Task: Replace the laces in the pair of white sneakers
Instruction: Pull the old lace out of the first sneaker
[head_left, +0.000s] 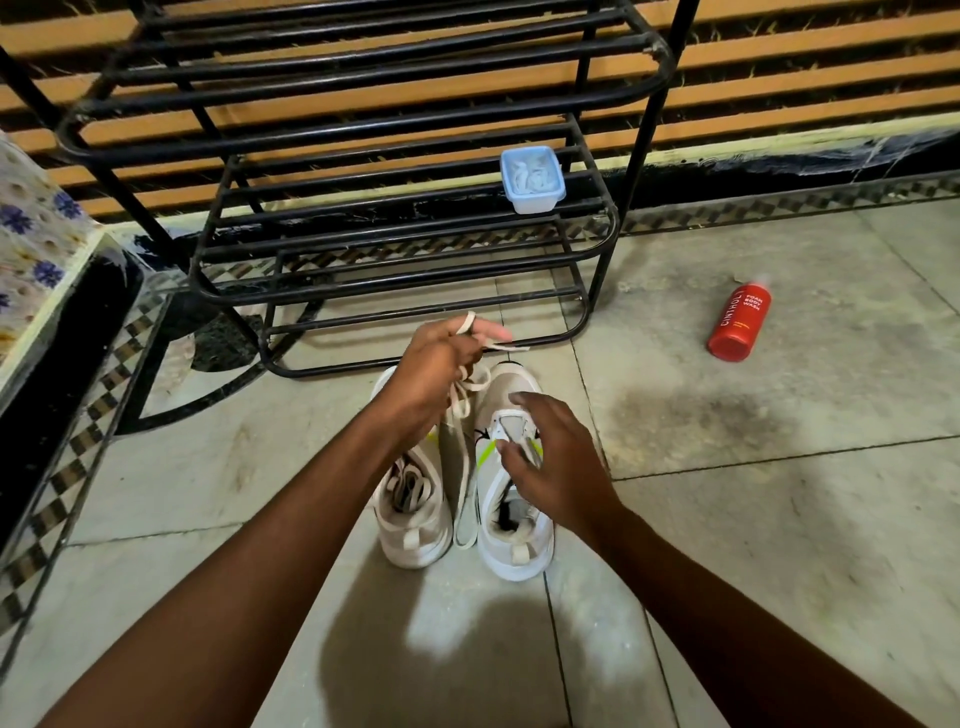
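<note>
From our head camera, a black metal rack (363, 156) stood behind the sneakers, a blue lidded tub (532, 179) on its shelf. A red bottle (739, 322) lay on the floor tiles to the right, reading "CINTHOL FOAM BODY WASH". Our left hand (434, 376) was raised above the left sneaker (415, 509), fingers curled around a cream lace (462, 410). Our right hand (550, 462) hovered over the right sneaker (511, 540), fingers spread and bent, holding nothing.
</note>
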